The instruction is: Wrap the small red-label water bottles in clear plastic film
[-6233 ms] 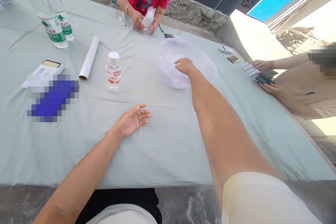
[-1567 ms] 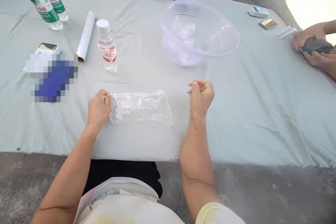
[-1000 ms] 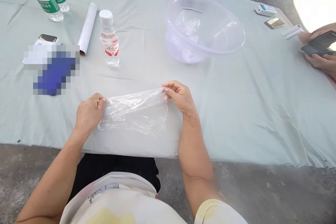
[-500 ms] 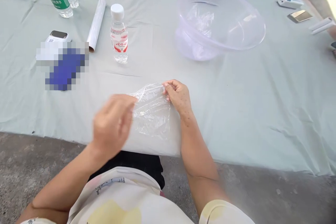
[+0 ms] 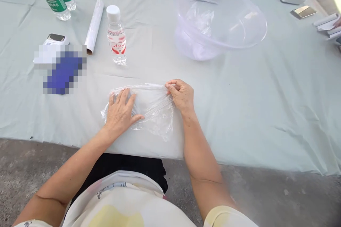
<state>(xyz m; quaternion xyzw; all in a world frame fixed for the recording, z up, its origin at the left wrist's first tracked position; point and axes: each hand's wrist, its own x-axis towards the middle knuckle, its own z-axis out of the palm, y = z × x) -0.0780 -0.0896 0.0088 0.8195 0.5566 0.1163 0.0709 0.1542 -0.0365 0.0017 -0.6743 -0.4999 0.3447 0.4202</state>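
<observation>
Plastic film beneath left fingers

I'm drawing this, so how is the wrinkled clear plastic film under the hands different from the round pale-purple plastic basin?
The wrinkled clear plastic film lies thin and low; the round pale-purple plastic basin keeps a bowl shape. The film looks colourless; the basin purplish. The left hand and right hand touch the film, but not the basin. Both are see-through.

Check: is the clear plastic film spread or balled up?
Spread but wrinkled: the clear film runs from under the splayed left hand to the pinching right hand.
</observation>
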